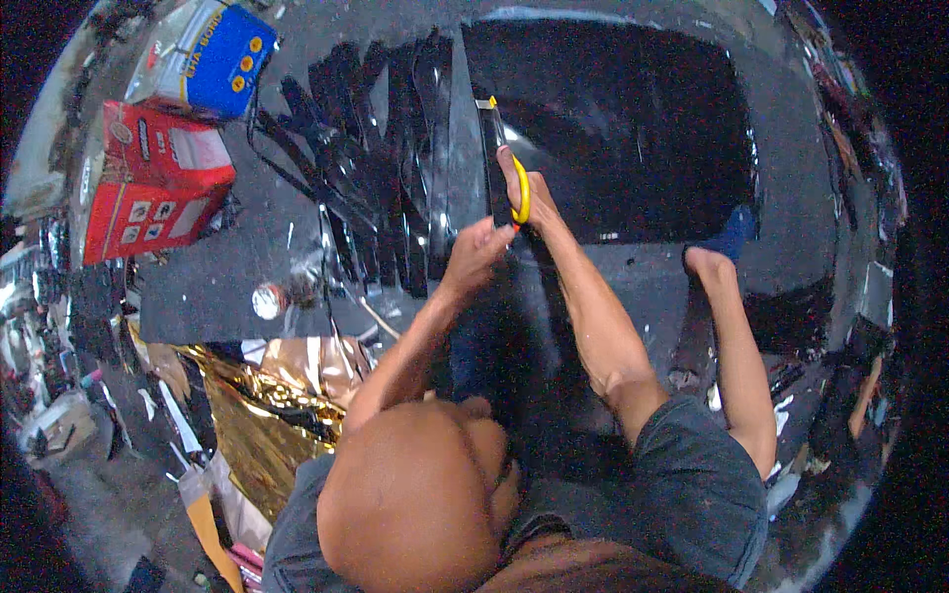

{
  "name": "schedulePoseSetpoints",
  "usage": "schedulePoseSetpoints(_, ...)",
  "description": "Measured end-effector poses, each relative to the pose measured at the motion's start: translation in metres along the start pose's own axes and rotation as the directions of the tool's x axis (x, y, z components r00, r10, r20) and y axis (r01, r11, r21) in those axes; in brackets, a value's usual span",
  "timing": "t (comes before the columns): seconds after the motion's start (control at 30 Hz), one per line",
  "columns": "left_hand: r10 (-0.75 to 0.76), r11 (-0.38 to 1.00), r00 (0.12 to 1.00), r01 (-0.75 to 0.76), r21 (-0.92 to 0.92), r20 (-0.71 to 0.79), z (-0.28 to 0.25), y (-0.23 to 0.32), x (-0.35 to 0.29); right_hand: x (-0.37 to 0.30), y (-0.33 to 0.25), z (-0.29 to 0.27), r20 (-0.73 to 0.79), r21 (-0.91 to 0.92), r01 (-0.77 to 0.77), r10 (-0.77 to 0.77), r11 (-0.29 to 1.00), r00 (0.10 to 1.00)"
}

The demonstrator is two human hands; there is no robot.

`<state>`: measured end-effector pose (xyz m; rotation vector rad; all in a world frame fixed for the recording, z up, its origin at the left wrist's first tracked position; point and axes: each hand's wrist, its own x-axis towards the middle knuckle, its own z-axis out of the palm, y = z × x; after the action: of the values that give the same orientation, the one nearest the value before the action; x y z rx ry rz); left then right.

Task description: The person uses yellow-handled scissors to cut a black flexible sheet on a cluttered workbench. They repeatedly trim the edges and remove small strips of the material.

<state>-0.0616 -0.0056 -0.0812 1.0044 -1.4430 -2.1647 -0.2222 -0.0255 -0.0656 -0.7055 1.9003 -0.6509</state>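
My right hand (534,198) is closed around a yellow-handled tool (522,188). A thin metal part runs from it toward a silver and yellow tip (486,103) at the far end; its exact kind is unclear. Just left of it, my left hand (476,255) has its fingers pressed together beside a small red-orange bit at the tool's near end. What the left fingers pinch cannot be made out. Both hands are over the left edge of a glossy black sheet (623,119). Left of that edge lies a pile of shiny black strips (376,168).
A blue and white box (222,64) and a red box (153,183) stand at the far left. A round tin (268,300) sits nearer. Gold foil sheeting (257,425) lies at lower left. My right foot (714,259), with something blue on it, rests by the sheet's right corner.
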Motion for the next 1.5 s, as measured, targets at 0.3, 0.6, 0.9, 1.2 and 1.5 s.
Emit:
schedulePoseSetpoints(0.3,0.007,0.991,0.995,0.007,0.131,-0.104,0.005,0.050,-0.030,0.107,-0.080,-0.030,0.047,0.044,0.069,-0.071,0.997,0.996)
schedulePoseSetpoints(0.6,-0.150,0.845,0.944,0.276,0.459,-0.293,-0.021,0.020,-0.051,0.221,-0.103,-0.090,-0.035,0.488,0.266,-0.285,0.831,0.958)
schedulePoseSetpoints(0.9,0.166,0.899,0.939,-0.019,0.437,-0.300,-0.004,-0.011,0.008,0.009,0.000,-0.065,0.094,0.483,0.046,-0.104,0.875,0.990)
schedulePoseSetpoints(1.2,-0.016,0.911,0.888,0.203,0.360,-0.461,0.016,-0.025,0.064,-0.209,0.102,-0.010,0.270,0.517,-0.326,0.211,0.791,0.939)
schedulePoseSetpoints(1.5,-0.156,0.958,0.894,0.240,0.156,-0.420,-0.009,0.002,0.072,-0.213,0.117,0.046,0.461,0.510,-0.423,0.177,0.749,0.869)
